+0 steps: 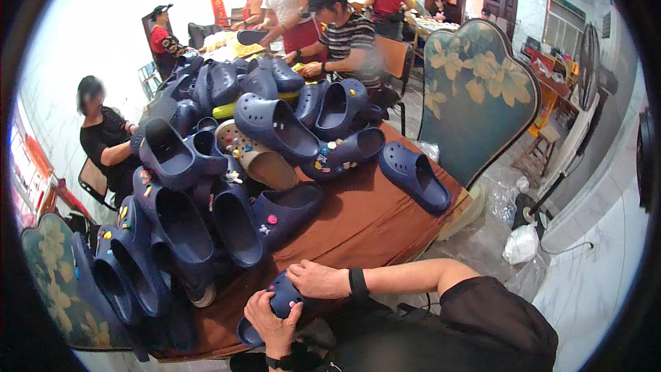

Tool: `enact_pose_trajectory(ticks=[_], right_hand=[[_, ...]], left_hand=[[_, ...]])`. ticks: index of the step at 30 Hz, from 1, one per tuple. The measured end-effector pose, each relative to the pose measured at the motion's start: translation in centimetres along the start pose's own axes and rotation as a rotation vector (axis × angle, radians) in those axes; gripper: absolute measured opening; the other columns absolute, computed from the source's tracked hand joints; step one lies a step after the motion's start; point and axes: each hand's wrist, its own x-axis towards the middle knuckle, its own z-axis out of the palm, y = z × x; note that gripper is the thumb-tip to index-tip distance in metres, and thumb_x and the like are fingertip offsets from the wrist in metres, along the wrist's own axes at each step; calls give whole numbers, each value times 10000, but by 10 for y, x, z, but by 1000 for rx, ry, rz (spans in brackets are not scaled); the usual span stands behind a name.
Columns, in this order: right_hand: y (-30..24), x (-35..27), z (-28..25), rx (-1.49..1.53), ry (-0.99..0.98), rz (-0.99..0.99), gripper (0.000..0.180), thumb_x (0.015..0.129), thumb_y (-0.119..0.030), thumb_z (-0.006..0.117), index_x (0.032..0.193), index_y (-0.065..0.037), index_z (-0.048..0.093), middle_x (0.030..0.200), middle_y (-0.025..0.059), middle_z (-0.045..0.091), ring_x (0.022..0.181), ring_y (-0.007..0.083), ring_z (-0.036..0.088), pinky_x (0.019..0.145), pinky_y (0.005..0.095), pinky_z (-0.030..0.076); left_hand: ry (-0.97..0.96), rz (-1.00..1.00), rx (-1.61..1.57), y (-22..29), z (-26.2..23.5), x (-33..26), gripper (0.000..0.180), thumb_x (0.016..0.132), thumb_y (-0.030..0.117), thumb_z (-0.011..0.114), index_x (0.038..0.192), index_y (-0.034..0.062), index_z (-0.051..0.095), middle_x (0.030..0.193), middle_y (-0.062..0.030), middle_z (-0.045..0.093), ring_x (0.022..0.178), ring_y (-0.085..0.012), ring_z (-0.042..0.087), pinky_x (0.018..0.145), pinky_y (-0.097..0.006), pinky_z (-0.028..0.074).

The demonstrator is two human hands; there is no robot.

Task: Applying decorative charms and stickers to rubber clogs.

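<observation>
A navy foam clog (284,295) with small coloured charms on its upper is between my hands at the front edge of the table. My left hand (273,320) wraps round its side, with the thumb pressed against the upper. My right hand (318,280) is closed at the far side of the same clog, its fingers bent over the edge. Whether those fingers also pinch a small charm is hidden. Below my left hand shows a navy rounded shoe part (248,333); I cannot tell if it belongs to the held clog.
A large heap of navy clogs (180,224), many with charms, covers the table's left and far side, with one beige clog (270,167) among them. A single navy clog (414,178) lies at the right on the brown tablecloth (344,229). Several people sit or stand around.
</observation>
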Motion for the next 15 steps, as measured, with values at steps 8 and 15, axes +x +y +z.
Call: enact_pose_trajectory(ticks=[8,15], right_hand=[[-11,-57,18,678,359,481,501,838,-77,576,1330,-15,502,1261,155,529,1147,334,516,974,461,435],[-25,-88,49,616,388,489,402,881,-77,596,1274,-12,542,1217,161,541,1109,332,530,951,433,434]], left_hand=[[-417,-188,59,-36,-54,3,699,780,393,757,1330,46,503,1208,-152,571,1140,-357,526,1001,-456,396],[-652,-406,-115,-42,-77,-18,361,998,242,535,1236,-26,578,1158,-234,642,1066,-392,612,914,-416,472]])
